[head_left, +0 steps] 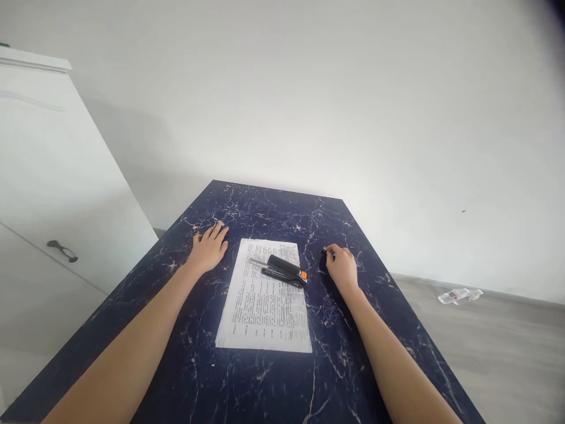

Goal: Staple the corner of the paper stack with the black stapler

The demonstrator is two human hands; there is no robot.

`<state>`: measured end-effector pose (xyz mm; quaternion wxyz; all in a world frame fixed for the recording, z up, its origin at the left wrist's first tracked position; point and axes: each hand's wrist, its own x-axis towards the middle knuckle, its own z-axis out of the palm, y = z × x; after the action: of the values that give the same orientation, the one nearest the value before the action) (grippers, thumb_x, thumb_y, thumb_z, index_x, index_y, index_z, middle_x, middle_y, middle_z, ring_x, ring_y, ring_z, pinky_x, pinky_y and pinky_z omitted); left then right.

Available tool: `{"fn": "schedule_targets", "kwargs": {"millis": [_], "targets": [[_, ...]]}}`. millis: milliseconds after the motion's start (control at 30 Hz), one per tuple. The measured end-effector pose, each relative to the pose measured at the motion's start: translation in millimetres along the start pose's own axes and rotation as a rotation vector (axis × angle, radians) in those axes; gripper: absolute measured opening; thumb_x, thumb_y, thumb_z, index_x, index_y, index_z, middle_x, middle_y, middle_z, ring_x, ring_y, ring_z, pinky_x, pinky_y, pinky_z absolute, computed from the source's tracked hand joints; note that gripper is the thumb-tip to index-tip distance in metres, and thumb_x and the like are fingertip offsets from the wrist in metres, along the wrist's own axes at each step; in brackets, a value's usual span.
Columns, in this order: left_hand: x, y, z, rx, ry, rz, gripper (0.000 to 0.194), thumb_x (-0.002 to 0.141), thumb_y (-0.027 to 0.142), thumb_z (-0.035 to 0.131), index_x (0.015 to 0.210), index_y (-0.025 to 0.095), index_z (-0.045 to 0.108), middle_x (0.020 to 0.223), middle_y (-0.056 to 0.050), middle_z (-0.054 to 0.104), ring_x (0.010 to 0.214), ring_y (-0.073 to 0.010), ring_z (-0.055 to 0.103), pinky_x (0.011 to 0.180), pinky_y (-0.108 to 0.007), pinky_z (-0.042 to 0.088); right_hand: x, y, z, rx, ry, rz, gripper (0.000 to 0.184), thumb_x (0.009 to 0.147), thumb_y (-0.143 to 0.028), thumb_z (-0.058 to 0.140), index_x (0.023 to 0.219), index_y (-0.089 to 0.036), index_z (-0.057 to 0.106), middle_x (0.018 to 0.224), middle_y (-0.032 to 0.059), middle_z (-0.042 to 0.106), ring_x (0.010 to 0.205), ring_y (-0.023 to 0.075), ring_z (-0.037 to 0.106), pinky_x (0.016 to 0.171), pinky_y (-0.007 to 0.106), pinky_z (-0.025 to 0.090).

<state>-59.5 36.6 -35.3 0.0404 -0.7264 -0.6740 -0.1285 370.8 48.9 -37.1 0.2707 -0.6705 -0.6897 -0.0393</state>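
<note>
A printed sheet of paper [265, 306] lies on the dark blue marbled table [265, 383]. A black stapler [282, 270] with an orange end rests on the upper part of the sheet. My left hand [208, 248] lies flat on the table, fingers stretched out, just left of the sheet's top corner, holding nothing. My right hand [341, 266] rests on the table to the right of the stapler, with its fingers curled and a small dark thing at the fingertips that I cannot make out.
A white cabinet [53, 194] with a dark handle [62, 251] stands close to the table's left edge. A white wall is behind the table. A clear plastic bottle [459, 294] lies on the grey floor at the right.
</note>
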Motion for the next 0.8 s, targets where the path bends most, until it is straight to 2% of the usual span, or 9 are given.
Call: {"fn": "schedule_targets", "kwargs": {"millis": [133,267,333,433,500,567,667,733,800], "targets": [[-0.2,5.1,-3.3,0.020,0.000,-0.023,0.056,0.102,0.038,0.027,0.154,0.025,0.041,0.168,-0.009,0.022,0.145,-0.0344,0.035,0.112,-0.061,0.027,1.1,5.0,4.7,0.013,-0.009,-0.007,0.029,0.094,-0.023,0.046,0.106,-0.018,0.072,0.092,0.0121,0.069,0.085,0.0234,0.065,0.079,0.032,0.048],[0.7,6.3,-4.9,0.020,-0.002,-0.032,0.055,0.101,0.037,0.029,0.154,0.027,0.042,0.166,-0.009,0.027,0.144,-0.0343,0.036,0.112,-0.061,0.027,3.2,1.4,4.1,0.071,0.004,-0.090,0.032,0.091,-0.020,0.048,0.114,-0.017,0.070,0.114,0.0135,0.070,0.111,0.0289,0.060,0.098,0.040,0.047],[1.4,4.3,-3.0,0.016,0.001,-0.025,0.056,0.101,0.037,0.028,0.154,0.027,0.041,0.165,-0.009,0.029,0.144,-0.0347,0.036,0.112,-0.062,0.026,1.3,-10.8,-3.0,0.119,0.072,-0.129,0.034,0.092,-0.021,0.048,0.120,-0.015,0.066,0.123,0.0140,0.067,0.119,0.0306,0.056,0.104,0.044,0.044],[1.9,1.3,0.5,0.005,-0.009,-0.013,0.057,0.102,0.038,0.027,0.156,0.027,0.038,0.165,-0.008,0.031,0.145,-0.0359,0.034,0.112,-0.065,0.025,-10.1,-43.4,-19.3,0.277,0.146,-0.208,0.032,0.099,-0.026,0.043,0.120,-0.017,0.065,0.121,0.0131,0.068,0.118,0.0288,0.056,0.104,0.045,0.045],[1.4,1.3,0.9,-0.006,-0.026,-0.007,0.057,0.102,0.038,0.026,0.157,0.028,0.037,0.164,-0.007,0.032,0.146,-0.0366,0.031,0.112,-0.066,0.023,-22.3,-68.5,-28.8,0.420,0.081,-0.283,0.031,0.102,-0.029,0.040,0.117,-0.020,0.066,0.116,0.0110,0.069,0.114,0.0259,0.060,0.102,0.041,0.048],[0.5,3.3,-1.1,-0.019,-0.039,-0.017,0.056,0.102,0.037,0.026,0.155,0.028,0.039,0.163,-0.007,0.035,0.146,-0.0369,0.030,0.112,-0.067,0.022,-35.1,-89.2,-33.5,0.499,-0.073,-0.360,0.030,0.104,-0.033,0.041,0.119,-0.023,0.065,0.117,0.0095,0.069,0.113,0.0250,0.062,0.099,0.040,0.050],[-1.1,8.2,-6.7,-0.027,-0.020,-0.035,0.051,0.101,0.034,0.031,0.149,0.028,0.049,0.158,-0.008,0.043,0.145,-0.0361,0.033,0.113,-0.065,0.023,-50.5,-103.9,-29.5,0.466,-0.276,-0.414,0.037,0.098,-0.039,0.054,0.132,-0.025,0.059,0.123,0.0103,0.067,0.107,0.0271,0.065,0.090,0.042,0.055],[-1.9,10.3,-9.9,-0.031,0.011,-0.028,0.047,0.100,0.033,0.037,0.142,0.027,0.056,0.153,-0.009,0.050,0.142,-0.0344,0.039,0.113,-0.061,0.027,-57.1,-104.1,-22.3,0.431,-0.298,-0.417,0.042,0.096,-0.036,0.058,0.136,-0.024,0.055,0.123,0.0115,0.067,0.101,0.0278,0.068,0.085,0.044,0.057],[-2.1,10.3,-10.8,-0.033,0.051,-0.035,0.044,0.099,0.033,0.040,0.138,0.026,0.059,0.151,-0.010,0.051,0.137,-0.0325,0.045,0.111,-0.056,0.032,-61.5,-101.0,-16.0,0.451,-0.262,-0.429,0.039,0.096,-0.030,0.055,0.135,-0.024,0.055,0.121,0.0117,0.068,0.099,0.0278,0.068,0.084,0.045,0.058]]}}
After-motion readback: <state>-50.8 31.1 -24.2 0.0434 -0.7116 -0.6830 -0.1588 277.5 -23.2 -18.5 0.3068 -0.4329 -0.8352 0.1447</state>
